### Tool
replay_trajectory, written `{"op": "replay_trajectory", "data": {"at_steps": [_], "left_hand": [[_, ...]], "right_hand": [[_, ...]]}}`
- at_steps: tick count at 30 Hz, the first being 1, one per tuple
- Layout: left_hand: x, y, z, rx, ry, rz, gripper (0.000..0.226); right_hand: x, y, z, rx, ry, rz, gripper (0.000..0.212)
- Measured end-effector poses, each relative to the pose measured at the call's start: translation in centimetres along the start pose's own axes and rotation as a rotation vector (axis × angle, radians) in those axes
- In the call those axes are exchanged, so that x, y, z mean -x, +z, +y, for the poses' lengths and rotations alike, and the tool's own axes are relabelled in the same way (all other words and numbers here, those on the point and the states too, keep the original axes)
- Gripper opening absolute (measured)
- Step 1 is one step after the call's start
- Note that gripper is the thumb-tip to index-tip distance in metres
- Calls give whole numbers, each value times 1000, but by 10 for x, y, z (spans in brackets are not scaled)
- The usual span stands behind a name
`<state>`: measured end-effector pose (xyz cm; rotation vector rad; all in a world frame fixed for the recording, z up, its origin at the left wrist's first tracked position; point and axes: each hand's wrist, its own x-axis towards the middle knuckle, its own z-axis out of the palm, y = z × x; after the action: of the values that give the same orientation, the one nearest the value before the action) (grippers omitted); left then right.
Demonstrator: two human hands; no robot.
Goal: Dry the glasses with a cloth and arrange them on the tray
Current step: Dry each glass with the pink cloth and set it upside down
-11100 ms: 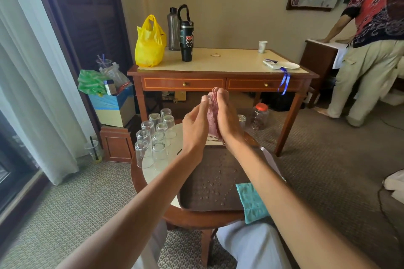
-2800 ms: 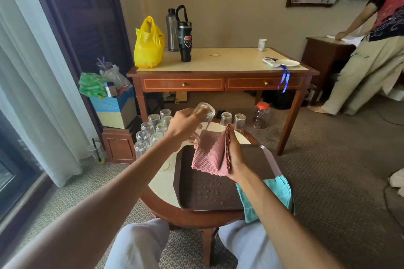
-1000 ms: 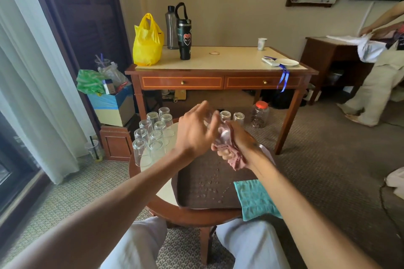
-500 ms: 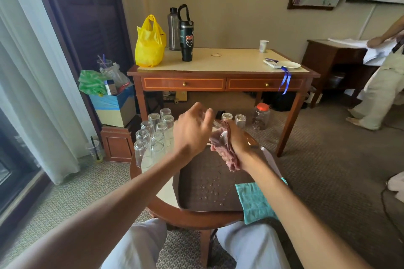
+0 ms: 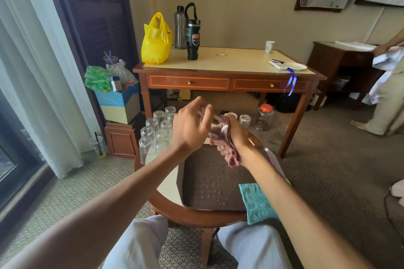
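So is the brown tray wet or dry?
Wet: small water droplets dot the bare floor of the brown tray.

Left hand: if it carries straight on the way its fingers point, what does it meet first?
The glass bundled in the pink cloth that the right hand grips. The fingers of the left hand are blurred, so they may already touch it.

Arms outstretched, left hand (image 5: 189, 129) curled, right hand (image 5: 235, 132) clenched
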<state>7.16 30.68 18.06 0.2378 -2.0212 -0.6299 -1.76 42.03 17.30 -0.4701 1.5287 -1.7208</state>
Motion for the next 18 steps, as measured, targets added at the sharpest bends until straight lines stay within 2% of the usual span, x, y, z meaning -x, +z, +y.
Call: {"op": "replay_trajectory", "data": {"at_steps": [2,4,6,9,10,11,13,15,16,18], "left_hand": [[3,-10,-4,-39,257,-63,29],[6,-10,-12,-32,284,-134,29],[6,-4,-16,10,138,-128,34],[-8,7,-19,259,-348,-179,38],[-13,8,-19,327,-482,-194,39],[-16,9,-19,323,-523,-190,42],[-12,5,-18,153,-341,-118,43],[-3,-3,-14,-9,2,-51,38],[0,-6,-13,-57,162,-62,36],[1,-11,-11,-128,338,-129,32]], "right_hand": [[8,-6,-11,55,265,-203,57],[13,-6,-17,78,339,-239,58],[12,0,-15,61,200,-111,57],[-6,8,1,96,-144,154,54],[-9,9,4,165,-192,209,56],[-13,8,7,213,-213,234,59],[-13,4,3,161,-121,153,64],[-7,-3,-7,100,143,-71,61],[-5,-7,-10,74,268,-184,57],[-1,-12,-10,4,397,-340,51]]}}
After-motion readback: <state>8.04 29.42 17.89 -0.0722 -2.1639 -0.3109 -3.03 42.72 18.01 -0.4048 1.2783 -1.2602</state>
